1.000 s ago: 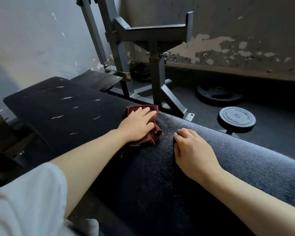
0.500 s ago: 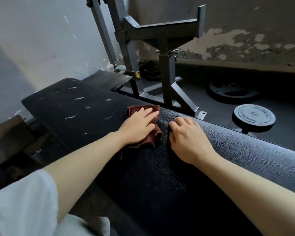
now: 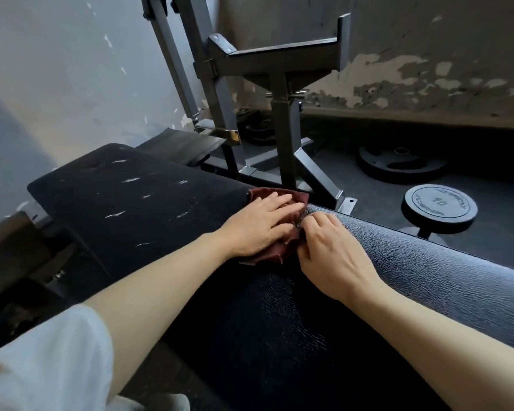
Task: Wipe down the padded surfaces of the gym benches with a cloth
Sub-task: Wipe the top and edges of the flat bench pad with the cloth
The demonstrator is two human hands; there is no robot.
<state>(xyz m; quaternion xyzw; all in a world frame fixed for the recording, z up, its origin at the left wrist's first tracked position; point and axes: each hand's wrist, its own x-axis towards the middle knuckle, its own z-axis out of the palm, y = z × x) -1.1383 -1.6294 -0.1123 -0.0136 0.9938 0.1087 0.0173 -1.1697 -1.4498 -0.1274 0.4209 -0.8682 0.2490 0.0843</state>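
A worn gym corner is showing here, with paint peeling off the wall (image 3: 428,72) and a grey steel rack (image 3: 282,93) standing behind the padded bench (image 3: 428,280), whose black pebbled vinyl is running across the lower part of the view. The left hand (image 3: 258,226) is lying flat with fingers spread over the maroon cloth (image 3: 279,250), pressing it down onto the pad right where the textured section is meeting the scuffed, white-flecked seat pad (image 3: 116,200); that flat palm looks to be spreading pressure so the cloth is dragging evenly across the seam. The right hand (image 3: 333,253) is sitting just beside it, fingers curled at the cloth's near edge, and it appears to be pinching or tugging the fabric, probably to straighten a bunched fold, though the fingertips are tucked under and the grip is hard to confirm. On the floor beyond the bench, a round weight plate (image 3: 439,207) is lying flat and reading "10", with smaller raised lettering around its rim too faint to make out; a second, darker plate (image 3: 401,163) is lying further back, with no legible marking.
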